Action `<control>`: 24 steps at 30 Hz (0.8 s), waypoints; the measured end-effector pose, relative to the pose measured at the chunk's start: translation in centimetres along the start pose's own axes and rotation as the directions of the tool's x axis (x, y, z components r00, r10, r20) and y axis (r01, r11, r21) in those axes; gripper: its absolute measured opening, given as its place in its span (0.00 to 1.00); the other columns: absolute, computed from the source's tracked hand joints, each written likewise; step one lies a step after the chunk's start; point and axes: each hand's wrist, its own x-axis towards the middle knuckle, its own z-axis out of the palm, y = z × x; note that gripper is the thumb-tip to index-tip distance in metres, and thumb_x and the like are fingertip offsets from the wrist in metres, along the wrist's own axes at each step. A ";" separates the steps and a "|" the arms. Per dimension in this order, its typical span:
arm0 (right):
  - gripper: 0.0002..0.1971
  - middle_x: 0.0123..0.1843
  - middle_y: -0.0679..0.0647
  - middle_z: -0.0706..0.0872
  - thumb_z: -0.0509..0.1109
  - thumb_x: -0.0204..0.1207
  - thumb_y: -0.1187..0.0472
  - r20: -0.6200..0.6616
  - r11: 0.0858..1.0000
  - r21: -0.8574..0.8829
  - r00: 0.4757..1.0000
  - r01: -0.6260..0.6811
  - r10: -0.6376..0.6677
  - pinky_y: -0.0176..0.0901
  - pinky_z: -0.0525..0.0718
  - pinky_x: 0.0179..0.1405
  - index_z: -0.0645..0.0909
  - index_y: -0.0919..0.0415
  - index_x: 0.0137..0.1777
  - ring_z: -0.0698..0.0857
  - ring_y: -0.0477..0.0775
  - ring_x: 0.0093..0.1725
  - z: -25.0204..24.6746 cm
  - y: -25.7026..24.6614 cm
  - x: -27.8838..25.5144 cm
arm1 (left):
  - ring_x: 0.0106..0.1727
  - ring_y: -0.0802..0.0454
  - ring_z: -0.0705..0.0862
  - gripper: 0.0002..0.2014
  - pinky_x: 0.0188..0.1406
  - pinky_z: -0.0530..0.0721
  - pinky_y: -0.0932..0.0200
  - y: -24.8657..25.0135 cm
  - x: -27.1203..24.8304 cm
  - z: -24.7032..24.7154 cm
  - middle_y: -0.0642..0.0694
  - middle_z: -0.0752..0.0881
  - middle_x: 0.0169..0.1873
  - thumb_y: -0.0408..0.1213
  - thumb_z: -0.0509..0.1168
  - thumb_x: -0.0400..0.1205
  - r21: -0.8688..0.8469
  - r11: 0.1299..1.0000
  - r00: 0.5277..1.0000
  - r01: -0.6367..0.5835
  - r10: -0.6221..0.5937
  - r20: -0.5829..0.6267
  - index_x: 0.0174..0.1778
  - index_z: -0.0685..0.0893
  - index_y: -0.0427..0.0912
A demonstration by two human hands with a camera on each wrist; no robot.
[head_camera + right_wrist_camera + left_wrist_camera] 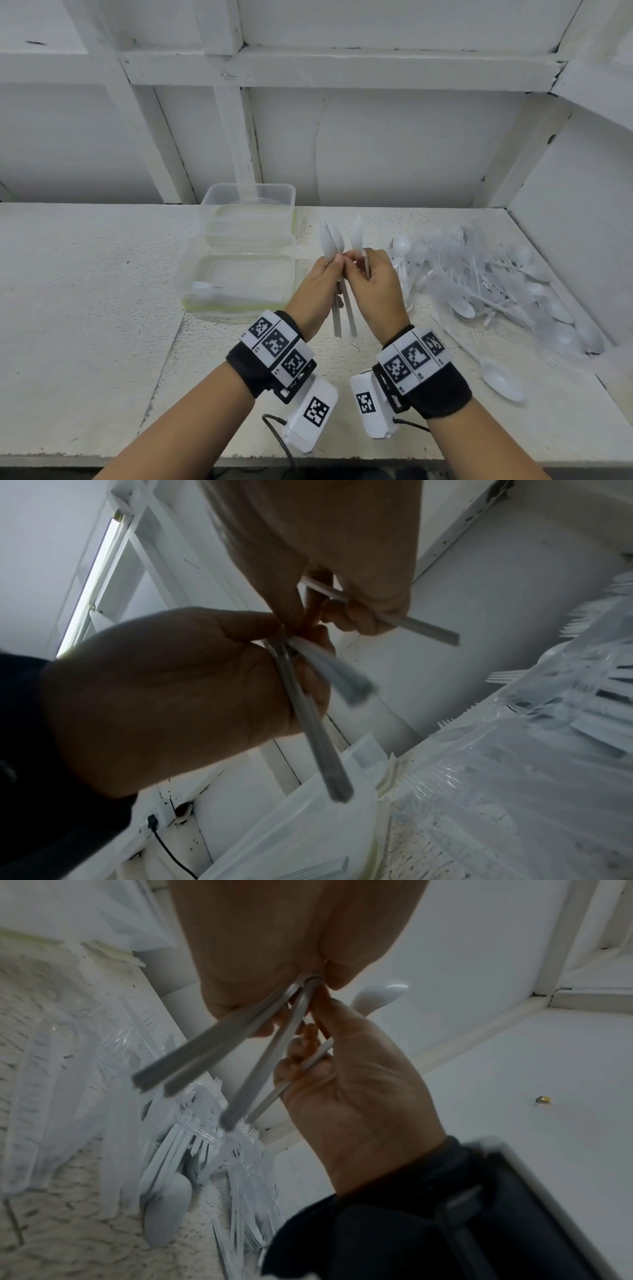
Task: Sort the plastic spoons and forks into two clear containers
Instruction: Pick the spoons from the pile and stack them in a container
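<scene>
Spoons (pixel 331 245) pinched in left hand (pixel 320 286) (bowls up), right hand (pixel 373 284) alongside

A white table (pixel 85 308) holds two clear boxes (pixel 239 274), a big pile of spoons and forks (pixel 496 274), and one lone spoon (pixel 501 378).

I see a speckled white table (pixel 85 308) set against a white panelled wall (pixel 394 154), a black cable (pixel 167 850) trailing below.

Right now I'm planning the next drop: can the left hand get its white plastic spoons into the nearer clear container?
Probably yes: the left hand grips white plastic spoons beside the open-topped nearer clear container; nothing lies between.
</scene>
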 end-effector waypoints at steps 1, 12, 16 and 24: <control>0.02 0.50 0.56 0.77 0.65 0.80 0.60 0.017 1.000 -0.022 1.000 0.007 -0.006 0.39 0.82 0.48 0.78 0.56 0.46 0.81 0.54 0.48 -0.1 0.0 0.0 | 0.48 0.54 0.80 0.14 0.53 0.79 0.57 0.0 0.0 -0.1 0.51 0.83 0.48 0.46 0.50 0.88 -0.001 1.000 1.000 -0.001 0.001 0.000 0.55 0.81 0.50; 0.08 0.40 0.45 0.74 0.47 0.87 0.57 0.003 0.984 0.178 1.000 0.018 -0.019 0.25 0.76 0.40 0.68 0.52 0.53 0.75 0.32 0.35 -1.4 -0.7 -0.7 | 0.30 0.56 0.71 0.11 0.32 0.73 0.62 0.9 0.0 -0.4 0.50 0.71 0.30 0.38 0.51 0.88 -0.093 0.996 1.000 0.003 -0.004 -0.008 0.39 0.70 0.43; 0.08 0.40 0.43 0.78 0.56 0.85 0.59 -0.058 0.998 0.044 0.998 -0.035 0.037 0.30 0.78 0.42 0.75 0.56 0.56 0.77 0.38 0.39 -1.6 -0.1 0.0 | 0.31 0.55 0.75 0.12 0.34 0.74 0.61 0.8 -0.1 -0.4 0.49 0.75 0.32 0.38 0.49 0.88 -0.169 0.985 0.999 0.026 -0.020 0.032 0.41 0.71 0.42; 0.02 0.42 0.53 0.86 0.70 0.76 0.63 -0.166 0.996 -0.072 0.983 0.061 -0.072 0.32 0.82 0.43 0.82 0.58 0.42 0.83 0.46 0.42 -0.1 0.1 -0.3 | 0.61 0.45 0.84 0.14 0.62 0.82 0.49 0.5 0.0 -0.1 0.37 0.84 0.59 0.36 0.49 0.88 -0.161 0.987 0.999 -0.017 0.022 0.029 0.65 0.73 0.36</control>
